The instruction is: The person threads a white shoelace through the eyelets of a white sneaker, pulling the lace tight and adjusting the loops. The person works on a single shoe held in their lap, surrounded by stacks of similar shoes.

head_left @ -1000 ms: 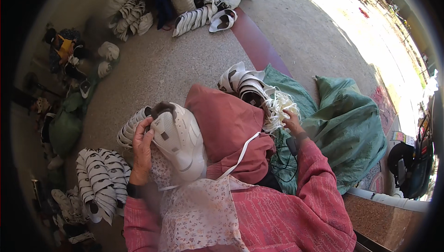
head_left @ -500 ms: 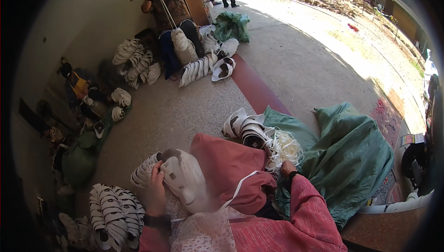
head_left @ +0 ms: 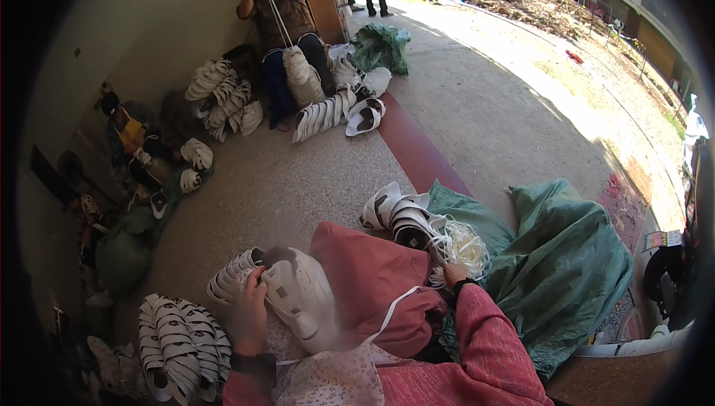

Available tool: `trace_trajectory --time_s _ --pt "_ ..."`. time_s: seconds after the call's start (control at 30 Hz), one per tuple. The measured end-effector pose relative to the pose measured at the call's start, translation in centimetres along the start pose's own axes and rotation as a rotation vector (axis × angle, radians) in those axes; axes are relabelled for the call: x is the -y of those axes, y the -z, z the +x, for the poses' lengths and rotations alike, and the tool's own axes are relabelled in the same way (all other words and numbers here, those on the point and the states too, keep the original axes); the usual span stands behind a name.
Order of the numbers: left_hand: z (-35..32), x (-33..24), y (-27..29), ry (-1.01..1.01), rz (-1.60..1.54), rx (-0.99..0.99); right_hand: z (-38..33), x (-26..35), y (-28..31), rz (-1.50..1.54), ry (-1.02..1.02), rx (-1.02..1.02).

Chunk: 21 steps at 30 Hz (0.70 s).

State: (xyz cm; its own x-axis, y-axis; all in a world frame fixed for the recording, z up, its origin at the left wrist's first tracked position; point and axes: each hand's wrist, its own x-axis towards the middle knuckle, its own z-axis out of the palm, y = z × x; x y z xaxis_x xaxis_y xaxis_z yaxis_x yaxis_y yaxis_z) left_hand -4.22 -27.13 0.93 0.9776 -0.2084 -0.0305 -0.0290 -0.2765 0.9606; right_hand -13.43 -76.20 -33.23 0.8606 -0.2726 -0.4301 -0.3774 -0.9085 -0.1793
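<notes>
At the far left, a green bag (head_left: 125, 261) lay on the floor (head_left: 246, 190), with a seated co-worker (head_left: 130, 136) beyond it. Nearer, a large stack (head_left: 182, 350) of nested white shoe parts stood on the floor, and a smaller stack (head_left: 232, 276) sat just behind the left hand. The left hand (head_left: 252, 313) was curled round the left edge of a white shoe upper (head_left: 302, 298), holding it over the lap with its toe toward the body. Farther off, another co-worker (head_left: 281, 15) sat with both hands raised, holding long white cords above a bundle (head_left: 302, 78) of uppers. To the right of the held upper, a red cloth (head_left: 365, 276) covered the lap. Beyond it lay a row (head_left: 398, 216) of nested uppers, touching a heap of pale laces (head_left: 465, 242). The right hand (head_left: 456, 275) was at the near edge of the laces; whether its fingers gripped any could not be told. Farthest right, a crumpled green sack (head_left: 570, 261) spread beside the right arm.
</notes>
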Motion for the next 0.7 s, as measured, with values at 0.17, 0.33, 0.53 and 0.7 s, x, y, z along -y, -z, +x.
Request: trace_trajectory --time_s 0.17,0.33,0.53,0.7 --pt "0.2 1.3 0.8 -0.014 -0.003 -0.008 -2.1 -3.6 -1.1 0.11 -0.064 -0.242" --pt "0.2 1.4 0.9 -0.026 -0.019 -0.035 -3.5 -3.5 1.5 0.215 -0.113 -0.369" --pt "0.6 1.5 1.5 -0.033 -0.023 0.025 -5.1 -2.6 7.8 0.738 -0.239 -0.026" --pt "0.1 0.7 3.3 0.019 -0.151 0.149 -9.2 4.1 22.4 1.489 0.171 0.295"
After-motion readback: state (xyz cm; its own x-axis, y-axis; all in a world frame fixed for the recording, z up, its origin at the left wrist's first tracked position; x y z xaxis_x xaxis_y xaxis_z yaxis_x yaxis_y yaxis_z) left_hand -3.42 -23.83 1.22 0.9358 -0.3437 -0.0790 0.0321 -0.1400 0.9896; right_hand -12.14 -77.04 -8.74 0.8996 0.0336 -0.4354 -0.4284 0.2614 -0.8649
